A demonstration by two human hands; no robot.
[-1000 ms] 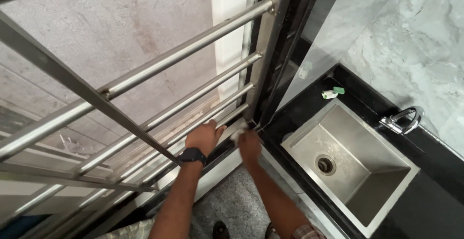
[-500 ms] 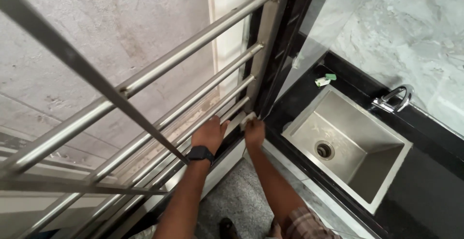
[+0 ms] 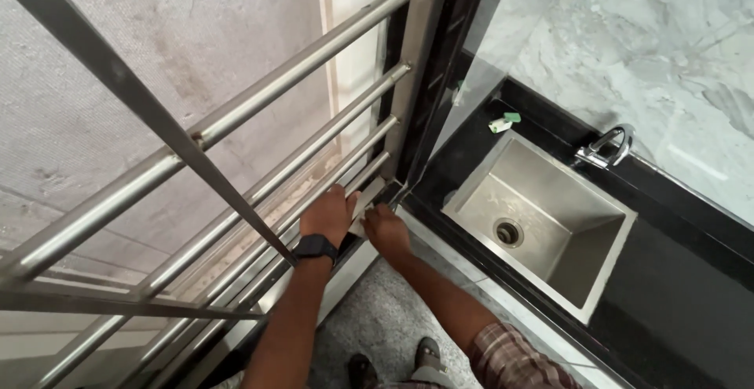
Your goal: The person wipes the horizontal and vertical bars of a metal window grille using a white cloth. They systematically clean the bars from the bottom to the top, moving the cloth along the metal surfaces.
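Hands are meeting at the lowest rail [image 3: 314,200], its long axis running diagonally toward the window frame [image 3: 408,122]. Left hand [image 3: 330,214] is lying flat and open on it; right hand [image 3: 385,228], just beside, is curling, but I cannot tell whether it is holding anything.

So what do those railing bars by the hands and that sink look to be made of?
Railing bars: likely stainless steel tube, brushed to semi-gloss, grey with long light streaks. Sink: probably stainless steel too, satin grey with soft reflections and sharp folded corners. Left hand and right hand rest at the lowest bar.
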